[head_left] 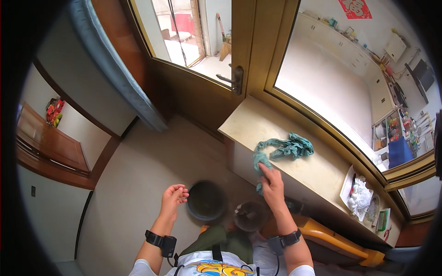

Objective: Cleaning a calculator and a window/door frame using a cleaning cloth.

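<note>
My right hand [272, 184] is closed on one end of a crumpled teal cloth [262, 161] at the near edge of a pale ledge. The cloth's bunched far end [297, 147] lies on the ledge top, and a bit hangs below my fingers. Off to the left, my left hand [174, 197] is in the air beside a dark round basin [206, 200] on the floor. Its fingers are loosely bent and apart, with nothing visible in them. A smaller see-through container [250, 216] stands right of the basin, with blurred contents.
The ledge [239, 120] runs along a window. A tray with a white crumpled plastic bag [360, 198] sits at its right end. A glazed door with a handle [236, 81] stands ahead. A blue-grey curtain [110, 64] hangs at left. An orange wooden piece [338, 241] is at lower right.
</note>
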Action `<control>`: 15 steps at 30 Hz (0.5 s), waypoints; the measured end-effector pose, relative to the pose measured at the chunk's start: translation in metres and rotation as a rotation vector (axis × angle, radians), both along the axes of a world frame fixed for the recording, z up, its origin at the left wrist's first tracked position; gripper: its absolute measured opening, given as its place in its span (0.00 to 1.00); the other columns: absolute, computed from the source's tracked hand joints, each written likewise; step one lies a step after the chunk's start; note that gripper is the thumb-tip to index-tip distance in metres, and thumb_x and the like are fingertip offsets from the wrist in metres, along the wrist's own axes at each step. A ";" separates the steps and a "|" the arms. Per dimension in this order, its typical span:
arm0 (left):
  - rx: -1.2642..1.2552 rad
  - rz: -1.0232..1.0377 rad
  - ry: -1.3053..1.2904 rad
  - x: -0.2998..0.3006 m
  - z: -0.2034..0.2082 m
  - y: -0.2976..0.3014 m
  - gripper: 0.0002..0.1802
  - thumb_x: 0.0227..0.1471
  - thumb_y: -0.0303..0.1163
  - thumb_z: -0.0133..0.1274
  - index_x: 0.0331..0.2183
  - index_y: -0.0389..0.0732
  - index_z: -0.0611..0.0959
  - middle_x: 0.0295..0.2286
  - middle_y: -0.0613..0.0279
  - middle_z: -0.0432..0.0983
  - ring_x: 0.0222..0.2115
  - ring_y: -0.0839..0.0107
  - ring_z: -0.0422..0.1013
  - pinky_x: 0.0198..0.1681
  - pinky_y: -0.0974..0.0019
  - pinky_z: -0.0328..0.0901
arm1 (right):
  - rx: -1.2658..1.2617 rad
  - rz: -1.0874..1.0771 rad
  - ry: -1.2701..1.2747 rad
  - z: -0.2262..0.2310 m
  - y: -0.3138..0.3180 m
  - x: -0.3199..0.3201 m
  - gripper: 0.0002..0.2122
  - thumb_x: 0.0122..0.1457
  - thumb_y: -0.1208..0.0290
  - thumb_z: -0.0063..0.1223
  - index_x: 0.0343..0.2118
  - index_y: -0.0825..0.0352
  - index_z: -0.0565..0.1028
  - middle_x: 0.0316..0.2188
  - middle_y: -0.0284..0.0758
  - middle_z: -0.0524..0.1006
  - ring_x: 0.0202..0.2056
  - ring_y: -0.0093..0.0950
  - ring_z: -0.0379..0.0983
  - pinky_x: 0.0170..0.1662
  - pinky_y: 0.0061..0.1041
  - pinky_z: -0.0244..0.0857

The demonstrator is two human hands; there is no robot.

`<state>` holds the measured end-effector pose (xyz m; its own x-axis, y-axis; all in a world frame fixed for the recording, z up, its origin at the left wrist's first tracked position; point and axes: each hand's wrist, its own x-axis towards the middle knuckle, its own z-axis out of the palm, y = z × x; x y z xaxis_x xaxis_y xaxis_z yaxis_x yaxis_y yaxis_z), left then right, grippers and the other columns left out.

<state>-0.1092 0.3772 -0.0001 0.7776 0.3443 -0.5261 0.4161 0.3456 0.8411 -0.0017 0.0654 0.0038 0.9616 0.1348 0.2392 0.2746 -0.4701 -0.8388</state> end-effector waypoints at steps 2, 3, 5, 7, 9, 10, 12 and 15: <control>0.027 0.016 -0.010 -0.002 0.006 0.019 0.09 0.56 0.31 0.49 0.38 0.39 0.76 0.31 0.62 0.75 0.29 0.75 0.72 0.32 0.72 0.67 | 0.006 -0.062 -0.014 0.007 -0.001 0.011 0.21 0.52 0.83 0.48 0.50 0.60 0.73 0.38 0.40 0.72 0.43 0.33 0.67 0.50 0.27 0.59; 0.024 0.013 -0.011 -0.003 0.007 0.029 0.09 0.56 0.31 0.49 0.38 0.39 0.76 0.31 0.62 0.75 0.29 0.75 0.72 0.32 0.72 0.67 | -0.017 -0.108 -0.073 0.010 -0.001 0.023 0.20 0.53 0.82 0.48 0.50 0.60 0.73 0.38 0.41 0.71 0.43 0.34 0.67 0.50 0.27 0.59; 0.041 0.025 -0.016 -0.004 0.011 0.054 0.09 0.56 0.32 0.49 0.38 0.39 0.76 0.31 0.62 0.75 0.29 0.76 0.72 0.31 0.72 0.67 | -0.119 -0.201 -0.069 0.015 -0.002 0.052 0.20 0.52 0.81 0.47 0.50 0.59 0.72 0.42 0.44 0.72 0.44 0.42 0.65 0.50 0.34 0.59; 0.062 0.013 -0.015 -0.005 0.010 0.084 0.09 0.56 0.32 0.50 0.38 0.39 0.76 0.31 0.62 0.75 0.29 0.76 0.72 0.31 0.73 0.67 | -0.223 -0.261 -0.143 -0.003 -0.010 0.095 0.20 0.53 0.80 0.47 0.50 0.58 0.72 0.45 0.46 0.71 0.45 0.44 0.64 0.51 0.36 0.58; 0.087 -0.005 -0.007 -0.008 0.007 0.122 0.09 0.56 0.32 0.50 0.38 0.39 0.76 0.31 0.62 0.75 0.29 0.76 0.72 0.31 0.73 0.67 | -0.350 -0.376 -0.147 -0.012 -0.011 0.136 0.20 0.54 0.79 0.46 0.50 0.58 0.72 0.46 0.47 0.70 0.46 0.46 0.64 0.52 0.39 0.58; 0.102 0.020 0.009 -0.005 0.000 0.144 0.09 0.56 0.32 0.50 0.38 0.39 0.76 0.31 0.62 0.75 0.29 0.76 0.72 0.31 0.73 0.67 | -0.411 -0.455 -0.121 -0.023 -0.019 0.156 0.19 0.54 0.78 0.46 0.50 0.58 0.72 0.46 0.47 0.70 0.47 0.47 0.64 0.52 0.39 0.58; 0.116 0.001 0.036 0.002 -0.013 0.192 0.10 0.56 0.33 0.50 0.38 0.38 0.76 0.31 0.62 0.74 0.29 0.76 0.72 0.31 0.73 0.67 | -0.481 -0.573 -0.073 -0.039 -0.018 0.183 0.18 0.54 0.78 0.45 0.50 0.58 0.73 0.46 0.48 0.70 0.47 0.48 0.64 0.51 0.40 0.59; 0.149 -0.010 0.070 0.029 -0.032 0.270 0.09 0.56 0.33 0.50 0.38 0.39 0.76 0.31 0.62 0.74 0.29 0.76 0.72 0.30 0.73 0.67 | -0.661 -0.767 0.189 -0.054 0.005 0.205 0.19 0.54 0.76 0.45 0.49 0.58 0.73 0.47 0.48 0.70 0.48 0.47 0.64 0.52 0.40 0.59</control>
